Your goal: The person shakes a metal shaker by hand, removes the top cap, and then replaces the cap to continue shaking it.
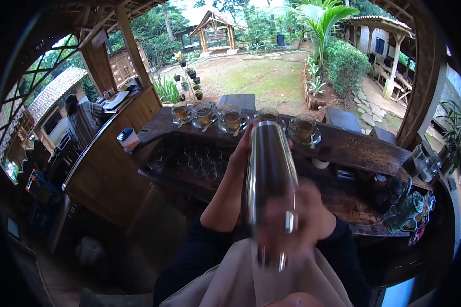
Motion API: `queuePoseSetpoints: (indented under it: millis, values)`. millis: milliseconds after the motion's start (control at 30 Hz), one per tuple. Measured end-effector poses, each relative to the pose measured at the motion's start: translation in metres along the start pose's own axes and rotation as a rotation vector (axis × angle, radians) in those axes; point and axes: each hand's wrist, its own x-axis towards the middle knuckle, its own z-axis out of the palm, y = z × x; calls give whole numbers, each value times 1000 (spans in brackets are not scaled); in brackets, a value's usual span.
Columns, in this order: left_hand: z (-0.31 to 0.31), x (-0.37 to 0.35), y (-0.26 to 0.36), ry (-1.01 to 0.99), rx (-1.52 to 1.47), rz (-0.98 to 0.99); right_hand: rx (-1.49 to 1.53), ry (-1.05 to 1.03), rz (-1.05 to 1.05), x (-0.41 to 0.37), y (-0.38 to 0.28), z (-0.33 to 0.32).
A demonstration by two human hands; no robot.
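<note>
A shiny metal cocktail shaker (272, 169) is held in front of my body, tilted, with its broad end away from me. My left hand (242, 151) wraps its far part from the left and behind, and most of those fingers are hidden by the metal. Around the near end closes my right hand (307, 217), smeared by motion. Beyond the shaker, several glass cups of amber drink stand in a row on saucers, among them a cup (232, 118) left of it and a cup (302, 127) right of it. Spoons lie on some saucers.
The cups stand on a dark wooden counter (361, 148). Upturned glasses (202, 162) fill a lower shelf at left. Glass mugs (412, 212) hang at right, near a glass jar (420, 161). A white-and-blue container (128, 138) sits at left; a person in a striped shirt (84, 123) is farther left.
</note>
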Motion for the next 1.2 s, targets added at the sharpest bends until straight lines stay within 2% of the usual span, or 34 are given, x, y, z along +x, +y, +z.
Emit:
queuePoseSetpoints:
  millis: [33, 67, 100, 133, 167, 200, 233, 267, 300, 333, 367, 400, 433, 467, 500, 533, 600, 667, 700, 733, 767, 800, 833, 867, 900, 933, 1000, 1033, 1067, 1100, 1133, 1200]
  values:
    - [-16, 2, -4, 327, 17, -16, 82, -90, 215, -8, 28, -3]
    - [-55, 4, -8, 109, -478, -169, -91, -127, 270, -18, 56, 4]
    - [-95, 5, -19, 521, -413, -55, 65, -2, 633, -34, 76, 14]
    - [-83, 12, -29, 931, -336, 66, 228, 123, 996, -39, 82, 18]
    - [-69, 10, -44, 1065, -154, 29, 243, 124, 1004, -45, 77, 12]
    - [-47, 16, -45, 1064, -139, 39, 169, 152, 847, -35, 73, 0]
    - [-32, 17, -43, 786, -239, 72, 94, 179, 696, -25, 67, -14]
    - [-13, 13, -44, 526, -343, 102, 70, 10, 495, -12, 50, -34]
    - [23, 15, -43, 442, -254, 53, 45, -157, 288, -2, 32, -55]
    - [56, 20, -42, 348, -167, 5, 31, -97, 119, 4, 13, -61]
    - [71, 20, -51, 268, -125, 101, 68, 76, -117, -6, 4, -59]
    - [80, 22, -62, 183, -82, 192, 70, 72, -121, -9, 8, -64]
    - [72, 27, -71, 178, -85, 193, 72, 146, -361, -12, 12, -72]
    - [54, 29, -80, 145, 95, 269, 72, 219, -601, -18, 17, -80]
    - [38, 32, -89, 112, 272, 346, 130, 230, -377, -33, 22, -86]
    - [24, 41, -89, 179, 383, 198, 187, 238, -148, -53, 27, -90]
    - [-37, 54, -108, 479, -153, 15, 203, 49, 282, -82, 69, -101]
    - [-108, 56, -149, 1039, -202, 162, 289, 256, 983, -100, 88, -99]
    - [-75, 68, -165, 1058, -114, 90, 279, 254, 974, -100, 85, -116]
    - [-58, 80, -172, 1032, -105, 85, 202, 208, 803, -94, 79, -139]
    - [-46, 86, -177, 616, -110, 47, 122, 160, 640, -87, 69, -162]
    - [-29, 90, -187, 209, -127, 10, 124, 95, 381, -75, 53, -188]
    - [18, 104, -194, 198, -101, 9, 30, -81, 232, -60, 31, -217]
    - [55, 115, -206, 183, -80, 4, 12, -26, 89, -62, 12, -234]
    - [54, 108, -230, 329, -267, 96, -46, 130, -142, -63, 3, -241]
    - [63, 129, -244, -200, 19, 250, -79, 110, -146, -68, 4, -252]
    - [55, 165, -267, -384, 113, 249, -143, 250, -181, -88, 10, -270]
    - [41, 178, -275, -267, 102, 136, -172, 317, -198, -93, 10, -281]
    - [27, 193, -280, 60, 36, -119, -323, -159, 91, -95, 13, -325]
    - [3, 211, -297, -29, -160, -165, -377, -155, 14, -107, 55, -338]
    - [-18, 230, -316, -119, -355, -208, -350, -54, 323, -115, 73, -344]
    - [-28, 270, -346, 547, -235, -200, -171, 351, 828, -108, 78, -368]
